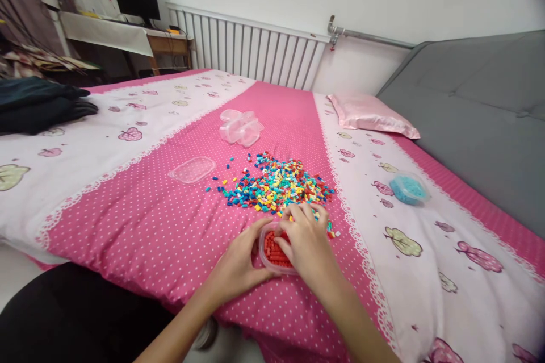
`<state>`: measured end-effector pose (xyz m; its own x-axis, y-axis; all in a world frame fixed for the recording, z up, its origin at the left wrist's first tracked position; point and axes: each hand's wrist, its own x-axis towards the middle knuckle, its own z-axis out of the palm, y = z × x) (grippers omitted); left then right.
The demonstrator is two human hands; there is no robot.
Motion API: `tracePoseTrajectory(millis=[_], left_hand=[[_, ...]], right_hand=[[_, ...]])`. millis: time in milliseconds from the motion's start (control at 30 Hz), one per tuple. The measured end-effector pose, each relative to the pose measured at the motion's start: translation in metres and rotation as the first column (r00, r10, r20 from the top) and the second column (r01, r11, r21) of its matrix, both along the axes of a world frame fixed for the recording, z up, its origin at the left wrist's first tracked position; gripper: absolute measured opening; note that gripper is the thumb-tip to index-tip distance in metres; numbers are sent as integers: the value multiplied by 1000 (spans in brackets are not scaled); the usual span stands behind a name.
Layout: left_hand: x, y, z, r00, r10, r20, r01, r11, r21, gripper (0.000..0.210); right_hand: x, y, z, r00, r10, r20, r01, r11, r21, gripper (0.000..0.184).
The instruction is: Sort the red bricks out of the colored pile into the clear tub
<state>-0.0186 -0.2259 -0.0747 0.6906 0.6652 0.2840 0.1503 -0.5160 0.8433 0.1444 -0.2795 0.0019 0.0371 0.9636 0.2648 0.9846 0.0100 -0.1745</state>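
My left hand (239,265) grips a small clear plastic container (279,270) from its left side, thumb along the near wall. Red toy building bricks (272,254) fill much of it. Over the container's right side is my right hand (307,238), its thumb and fingers bent together at the red bricks. Whatever is between those fingertips is hidden. Just beyond both hands spreads a loose pile of small multicoloured bricks (276,184) on the pink dotted bedspread (170,226).
A clear lid (193,170) lies left of the pile, with stacked clear containers (240,128) behind. On the right are a container of light-blue bricks (409,188) and a pink pillow (370,115). Dark clothing (38,104) lies far left. The bed's front edge is close.
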Motion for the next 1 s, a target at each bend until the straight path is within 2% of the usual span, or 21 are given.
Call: tracePoseTrajectory(millis=[133,267,400,533,667,867,1000], left_hand=[[-2,0,0,1000,-1,-10,1,1000,28,81],[-4,1,2,1000,-10,-17,10,999,38,78],[-5,4,7,999,-29,-36,31,999,45,76],[-4,7,8,998,-39,-43,42,996,74,72],[-5,9,5,995,-33,-89,44,992,116,70],[-7,11,2,992,-42,-118,57,991,121,68],[-7,12,2,993,-25,-111,40,990,132,67]], right_hand=[[14,-4,9,993,4,-119,4,997,71,6],[47,-12,16,963,-29,-267,78,981,176,6],[92,-27,-2,906,-93,-414,189,962,197,17],[122,-38,-29,884,-165,-438,257,953,161,25],[125,-35,-40,882,-170,-440,254,957,139,32],[105,-20,-49,898,-133,-420,192,976,101,33],[101,-15,-58,900,-156,-407,216,971,105,44]])
